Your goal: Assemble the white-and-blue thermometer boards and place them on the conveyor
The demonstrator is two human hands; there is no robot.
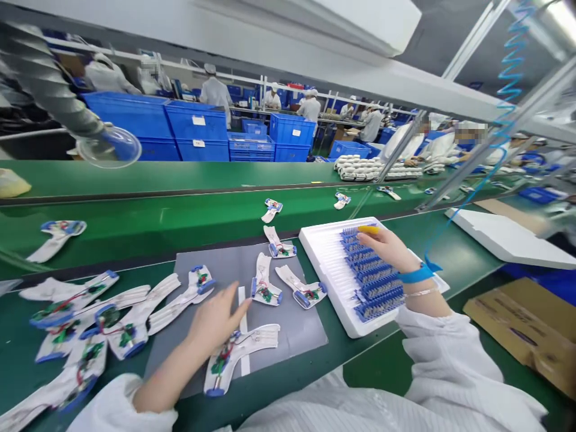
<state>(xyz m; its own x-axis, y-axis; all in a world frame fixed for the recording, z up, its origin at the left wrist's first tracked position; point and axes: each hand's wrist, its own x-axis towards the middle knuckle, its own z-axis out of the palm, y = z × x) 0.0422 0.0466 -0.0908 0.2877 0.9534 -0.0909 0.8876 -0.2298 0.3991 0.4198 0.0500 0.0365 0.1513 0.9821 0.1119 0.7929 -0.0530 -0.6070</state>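
My left hand [215, 324] rests on the grey mat [297, 327], fingers together and pointing right, beside a white plastic shell with wires and a blue end [234, 357]. Whether it grips that shell is hidden. My right hand [387, 247] reaches over the white foam tray [321, 252], which holds rows of small blue parts [371, 279]. Its fingers are closed on a yellow tool [368, 229] at the far end of the rows. A blue strap circles that wrist.
More white shells lie on the mat [265, 282] and in a heap at the left [85, 327]. A green conveyor belt [180, 219] carries others. White foam [508, 237] and cardboard [517, 327] lie to the right. Blue crates and other workers stand behind.
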